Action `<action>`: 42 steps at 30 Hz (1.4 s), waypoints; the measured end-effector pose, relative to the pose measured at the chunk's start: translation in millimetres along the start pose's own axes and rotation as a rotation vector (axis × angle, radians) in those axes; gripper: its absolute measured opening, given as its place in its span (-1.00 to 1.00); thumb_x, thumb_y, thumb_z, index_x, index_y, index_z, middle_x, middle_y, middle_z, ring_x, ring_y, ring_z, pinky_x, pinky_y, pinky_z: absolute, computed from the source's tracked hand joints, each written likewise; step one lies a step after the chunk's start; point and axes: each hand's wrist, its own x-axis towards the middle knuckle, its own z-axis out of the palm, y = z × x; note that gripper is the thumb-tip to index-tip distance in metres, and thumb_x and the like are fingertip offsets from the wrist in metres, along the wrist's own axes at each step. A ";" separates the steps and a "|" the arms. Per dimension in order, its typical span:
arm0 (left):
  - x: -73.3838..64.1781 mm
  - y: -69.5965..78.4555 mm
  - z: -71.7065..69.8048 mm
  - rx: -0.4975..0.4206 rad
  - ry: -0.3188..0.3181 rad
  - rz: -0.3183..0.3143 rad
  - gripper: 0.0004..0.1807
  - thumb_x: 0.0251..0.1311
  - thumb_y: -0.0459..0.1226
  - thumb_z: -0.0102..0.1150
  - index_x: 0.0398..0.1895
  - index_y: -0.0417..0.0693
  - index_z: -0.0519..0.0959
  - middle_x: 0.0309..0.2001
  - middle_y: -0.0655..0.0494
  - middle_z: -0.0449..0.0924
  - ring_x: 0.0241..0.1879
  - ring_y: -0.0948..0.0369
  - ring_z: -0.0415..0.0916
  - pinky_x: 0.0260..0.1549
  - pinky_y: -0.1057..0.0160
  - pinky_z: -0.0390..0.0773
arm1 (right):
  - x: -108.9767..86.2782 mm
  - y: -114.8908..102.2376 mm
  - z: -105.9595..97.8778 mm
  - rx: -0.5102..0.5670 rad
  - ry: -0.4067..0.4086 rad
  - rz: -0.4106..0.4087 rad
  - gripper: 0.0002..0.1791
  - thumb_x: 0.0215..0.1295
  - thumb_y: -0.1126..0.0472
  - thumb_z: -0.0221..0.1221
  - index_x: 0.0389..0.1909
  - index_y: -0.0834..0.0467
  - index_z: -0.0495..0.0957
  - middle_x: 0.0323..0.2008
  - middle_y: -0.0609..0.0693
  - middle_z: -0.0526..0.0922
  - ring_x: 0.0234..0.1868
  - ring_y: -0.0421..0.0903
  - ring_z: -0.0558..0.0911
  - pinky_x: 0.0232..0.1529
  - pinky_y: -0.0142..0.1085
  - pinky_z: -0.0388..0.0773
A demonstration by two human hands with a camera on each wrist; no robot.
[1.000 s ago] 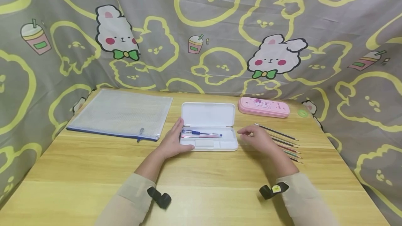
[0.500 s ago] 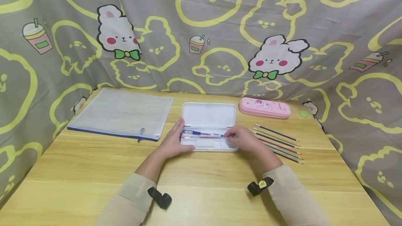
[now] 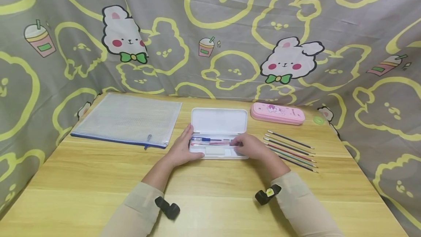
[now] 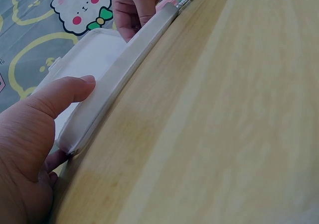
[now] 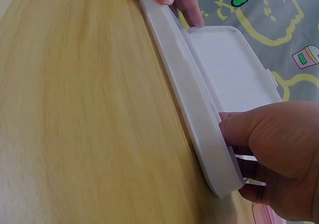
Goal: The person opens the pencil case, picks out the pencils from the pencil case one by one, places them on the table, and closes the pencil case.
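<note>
A white pencil case [image 3: 219, 120] lies with its lid raised on the wooden table. My left hand [image 3: 180, 148] grips its left end, thumb over the front rim and fingers round the side, as the left wrist view shows as well. Inside are a pen with a blue grip [image 3: 205, 139], a slim reddish pen beside it, and a white eraser [image 3: 215, 151] in the front compartment. My right hand [image 3: 251, 146] reaches into the right end of the case, thumb and fingers pinching at the slim pen's right end. In the right wrist view the case wall hides the fingertips.
Several pencils [image 3: 291, 149] lie side by side right of the case. Behind them sits a pink pencil case [image 3: 277, 113] with a rabbit print. A mesh zip pouch [image 3: 128, 118] lies at the back left. A patterned curtain [image 3: 164, 28] hangs behind the table.
My right hand has moved left from beside the pencils into the white case, and the slim pen's right end is now at its fingers. The left hand has stayed on the case.
</note>
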 end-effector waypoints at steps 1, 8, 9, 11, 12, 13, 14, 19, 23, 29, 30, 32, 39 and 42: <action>-0.2 0.0 -0.1 -0.002 0.000 -0.001 0.31 -0.11 0.02 0.47 0.57 -0.15 -0.21 0.61 -0.03 -0.34 0.57 -0.09 -0.27 0.51 -0.11 -0.07 | 0.6 0.0 0.4 -0.006 -0.003 0.006 -0.78 0.26 0.29 0.21 -0.09 0.14 0.69 -0.10 0.06 0.72 -0.01 0.00 0.62 0.14 0.01 0.52; -0.7 -0.3 0.2 -0.019 -0.001 0.000 0.32 -0.12 0.01 0.48 0.57 -0.14 -0.21 0.61 -0.04 -0.34 0.57 -0.09 -0.28 0.51 -0.12 -0.08 | 4.4 0.9 1.8 0.012 -0.030 0.047 -0.82 0.25 0.29 0.21 -0.14 0.11 0.67 -0.21 -0.02 0.68 -0.14 -0.09 0.56 0.08 -0.04 0.52; -0.6 -0.6 0.3 -0.020 0.000 0.000 0.32 -0.12 0.01 0.48 0.57 -0.14 -0.21 0.61 -0.04 -0.34 0.57 -0.09 -0.27 0.51 -0.13 -0.08 | 4.7 1.0 1.7 0.015 -0.032 0.045 -0.82 0.25 0.29 0.21 -0.15 0.12 0.67 -0.22 -0.02 0.68 -0.16 -0.10 0.55 0.06 -0.05 0.53; -0.4 -1.0 0.6 -0.020 0.002 0.003 0.32 -0.13 0.01 0.49 0.57 -0.14 -0.21 0.61 -0.04 -0.33 0.57 -0.10 -0.27 0.51 -0.13 -0.08 | 4.9 1.5 1.8 0.021 -0.035 0.042 -0.83 0.24 0.29 0.21 -0.15 0.12 0.67 -0.23 -0.02 0.67 -0.18 -0.10 0.54 0.04 -0.06 0.53; -0.2 -1.3 0.8 -0.020 0.002 0.005 0.32 -0.12 0.01 0.49 0.57 -0.15 -0.20 0.60 -0.05 -0.33 0.57 -0.10 -0.27 0.51 -0.14 -0.07 | 5.0 1.6 1.7 0.028 -0.034 0.043 -0.83 0.25 0.29 0.21 -0.16 0.12 0.67 -0.23 -0.02 0.67 -0.17 -0.10 0.54 0.04 -0.07 0.53; -0.3 -1.2 0.8 -0.019 0.002 0.004 0.32 -0.13 0.01 0.49 0.57 -0.14 -0.21 0.61 -0.04 -0.33 0.57 -0.10 -0.27 0.51 -0.13 -0.07 | 4.9 1.8 1.6 0.034 -0.033 0.044 -0.83 0.25 0.29 0.21 -0.15 0.13 0.67 -0.23 -0.02 0.67 -0.17 -0.10 0.54 0.04 -0.07 0.53; -0.3 -1.2 0.8 -0.018 0.002 0.005 0.32 -0.13 0.01 0.49 0.57 -0.14 -0.20 0.61 -0.04 -0.33 0.57 -0.10 -0.27 0.51 -0.13 -0.07 | 4.8 2.0 1.6 0.038 -0.031 0.045 -0.83 0.25 0.30 0.22 -0.16 0.13 0.67 -0.23 -0.01 0.67 -0.17 -0.10 0.54 0.04 -0.07 0.52; -0.4 -1.1 0.7 -0.017 0.003 0.006 0.32 -0.12 0.02 0.48 0.57 -0.15 -0.21 0.61 -0.05 -0.33 0.57 -0.09 -0.27 0.51 -0.12 -0.07 | 4.7 2.1 1.1 0.074 -0.021 0.056 -0.85 0.24 0.30 0.23 -0.18 0.14 0.67 -0.24 -0.01 0.66 -0.16 -0.10 0.54 0.03 -0.11 0.51; -0.5 -1.1 0.6 -0.018 0.004 0.006 0.32 -0.13 0.02 0.48 0.57 -0.15 -0.20 0.61 -0.05 -0.32 0.57 -0.09 -0.26 0.51 -0.12 -0.07 | 5.0 1.5 1.0 0.095 -0.023 0.057 -0.85 0.23 0.31 0.24 -0.18 0.16 0.66 -0.26 0.00 0.65 -0.18 -0.11 0.54 0.01 -0.15 0.51; -0.8 -1.0 0.6 -0.020 0.006 0.004 0.32 -0.13 0.02 0.48 0.57 -0.15 -0.20 0.61 -0.05 -0.32 0.57 -0.09 -0.27 0.51 -0.12 -0.07 | 5.5 2.9 2.0 0.111 -0.030 0.063 -0.79 0.23 0.32 0.25 -0.11 0.15 0.69 -0.13 0.05 0.70 -0.05 -0.04 0.57 0.14 -0.03 0.49; -0.7 -1.1 0.6 -0.020 0.005 0.003 0.32 -0.13 0.02 0.48 0.57 -0.14 -0.20 0.61 -0.05 -0.32 0.57 -0.09 -0.27 0.51 -0.12 -0.07 | 5.7 3.3 2.3 0.113 -0.030 0.064 -0.78 0.24 0.31 0.25 -0.10 0.15 0.69 -0.11 0.06 0.70 -0.03 -0.03 0.57 0.17 -0.02 0.48; -0.6 -1.0 0.7 -0.021 0.005 0.004 0.32 -0.13 0.02 0.48 0.57 -0.14 -0.20 0.61 -0.04 -0.32 0.57 -0.09 -0.27 0.51 -0.13 -0.07 | 5.9 3.8 2.5 0.120 -0.031 0.067 -0.77 0.24 0.31 0.26 -0.09 0.14 0.70 -0.08 0.07 0.70 0.00 -0.02 0.56 0.19 -0.01 0.46; -0.4 -1.3 1.1 -0.027 0.007 0.006 0.31 -0.13 0.02 0.48 0.57 -0.13 -0.19 0.61 -0.03 -0.31 0.57 -0.08 -0.27 0.51 -0.12 -0.07 | 5.5 5.7 -0.2 0.122 -0.028 0.044 -0.79 0.25 0.27 0.26 -0.10 0.15 0.69 -0.14 0.05 0.70 -0.08 -0.06 0.55 0.11 -0.07 0.48; -0.6 -1.4 0.8 -0.026 0.007 0.007 0.31 -0.13 0.01 0.48 0.57 -0.14 -0.19 0.61 -0.03 -0.32 0.57 -0.09 -0.27 0.51 -0.12 -0.07 | 5.5 6.8 -1.0 0.148 -0.023 0.029 -0.79 0.25 0.26 0.26 -0.11 0.16 0.70 -0.18 0.04 0.70 -0.14 -0.10 0.54 0.01 -0.18 0.49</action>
